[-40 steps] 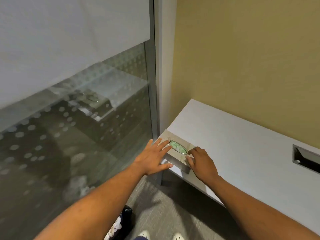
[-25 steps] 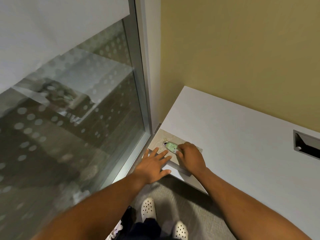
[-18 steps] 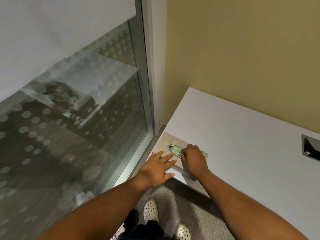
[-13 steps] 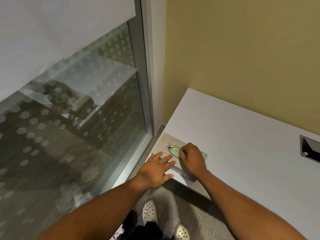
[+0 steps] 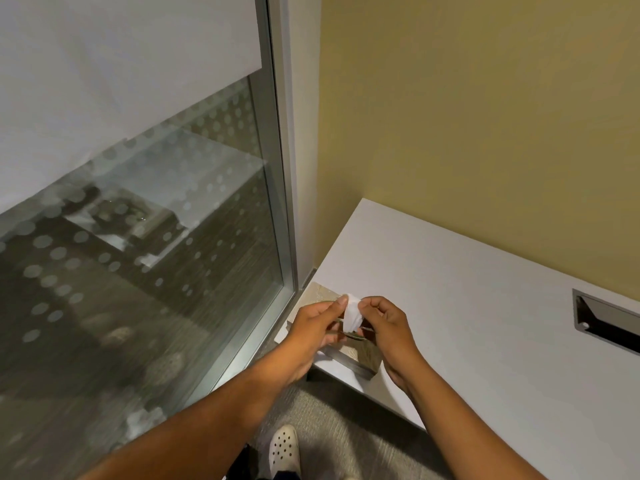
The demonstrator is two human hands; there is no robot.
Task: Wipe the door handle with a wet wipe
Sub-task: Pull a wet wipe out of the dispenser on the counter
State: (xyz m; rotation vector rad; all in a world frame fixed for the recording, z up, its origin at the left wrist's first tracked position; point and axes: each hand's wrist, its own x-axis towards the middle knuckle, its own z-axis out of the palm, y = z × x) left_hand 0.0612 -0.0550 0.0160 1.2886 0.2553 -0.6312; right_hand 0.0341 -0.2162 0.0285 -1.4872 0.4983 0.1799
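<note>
Wet wipe [image 5: 352,315]: white, crumpled, partly drawn out; raised just above the wipes pack [image 5: 362,353], lower end reaching down to the pack's opening. Pinched at its upper part from both sides.
Left hand [image 5: 313,332]: thumb and forefinger clamped on the wipe's left edge; remaining fingers curled beneath.
Right hand [image 5: 386,327]: thumb and forefinger gripping the wipe's right edge, wrist over the pack.
Wipes pack: beige, patterned, flat; lies at the near left corner of the desk [image 5: 467,306], largely covered by the hands.
Desk: white top, set against a yellow wall [image 5: 485,116]; recessed metal cable slot [image 5: 604,320] toward its right edge, well apart from the pack.
Glass panel [image 5: 138,254]: frosted dots, metal frame, just left of the desk.
Floor: grey carpet; one white perforated clog [image 5: 284,448] below the desk's near edge.
</note>
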